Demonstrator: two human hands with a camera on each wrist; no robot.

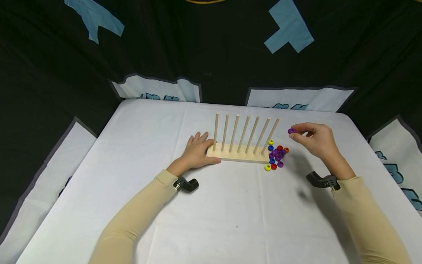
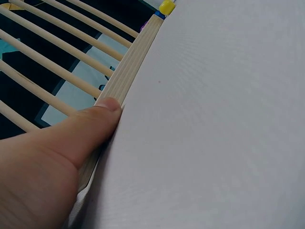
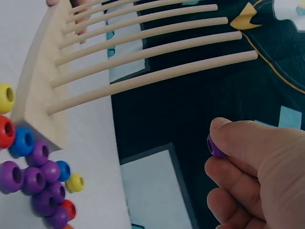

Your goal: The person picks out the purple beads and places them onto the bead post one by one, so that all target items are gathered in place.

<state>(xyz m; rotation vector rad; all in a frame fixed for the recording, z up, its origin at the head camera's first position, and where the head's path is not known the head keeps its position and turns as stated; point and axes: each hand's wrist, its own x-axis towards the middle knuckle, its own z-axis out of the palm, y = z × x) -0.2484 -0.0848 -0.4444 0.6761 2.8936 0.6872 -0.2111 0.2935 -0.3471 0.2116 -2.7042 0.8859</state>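
A wooden peg rack point(image 1: 244, 156) with a row of several upright dowels stands on the white table. My left hand point(image 1: 196, 152) grips its left end, the thumb point(image 2: 102, 114) along the front edge of the base and the other fingers behind. Raised to the right of the rack, my right hand point(image 1: 314, 141) pinches a purple bead point(image 1: 291, 131) between thumb and index finger. The bead's hole shows in the right wrist view. No beads sit on the dowels point(image 3: 157, 76). Loose beads point(image 1: 277, 157) in purple, blue, red, yellow and orange lie against the rack's right end.
The white-covered table point(image 1: 211, 212) reaches out on all sides of the rack. Behind it hangs a dark curtain point(image 1: 204, 55) with light blue patches. Each wrist wears a black camera mount, such as the right one point(image 1: 323, 180).
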